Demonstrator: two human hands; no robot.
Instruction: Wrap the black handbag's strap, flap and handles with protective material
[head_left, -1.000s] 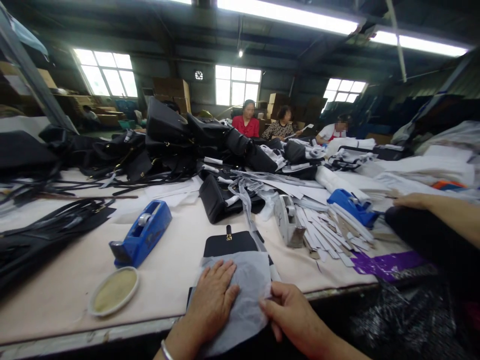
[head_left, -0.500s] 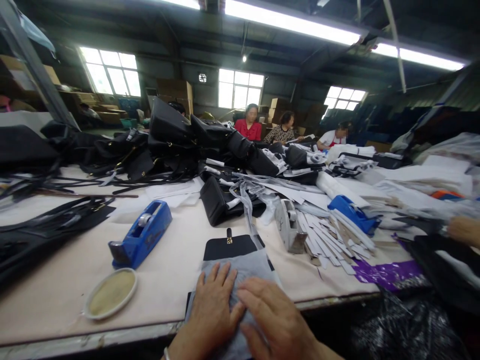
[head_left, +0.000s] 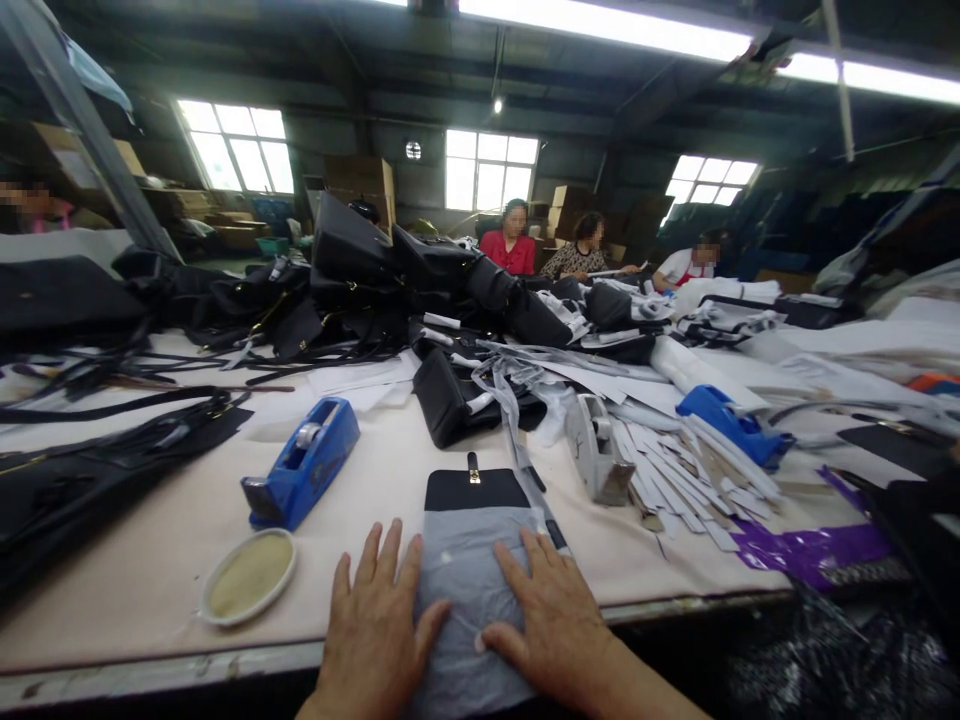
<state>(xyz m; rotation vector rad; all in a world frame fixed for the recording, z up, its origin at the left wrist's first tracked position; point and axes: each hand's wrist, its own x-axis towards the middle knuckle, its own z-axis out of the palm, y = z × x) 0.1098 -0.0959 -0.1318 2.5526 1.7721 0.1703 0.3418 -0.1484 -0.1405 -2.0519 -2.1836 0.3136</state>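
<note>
In front of me on the table lies a flat black bag (head_left: 448, 490) with a small gold clasp on a tab at its far edge. Grey tissue paper (head_left: 472, 560) covers most of it. My left hand (head_left: 380, 610) rests with fingers spread along the tissue's left edge, its thumb on the paper. Flat on the right side of the tissue lies my right hand (head_left: 551, 615), fingers apart and thumb pointing inward. A grey strap with a dark end runs along the bag's right side. The near end of the bag is hidden by the tissue.
A blue tape dispenser (head_left: 304, 462) and a round dish (head_left: 249, 577) of tan contents stand to the left. A grey tape dispenser (head_left: 598, 450), paper strips (head_left: 675, 475) and another blue dispenser (head_left: 731, 425) are rightward. Black bags (head_left: 360, 255) pile behind; several people sit beyond.
My hands have moved apart to either side of the tissue, having been close together over it. The view has shifted slightly left. The co-worker's hand at the far right is gone from view.
</note>
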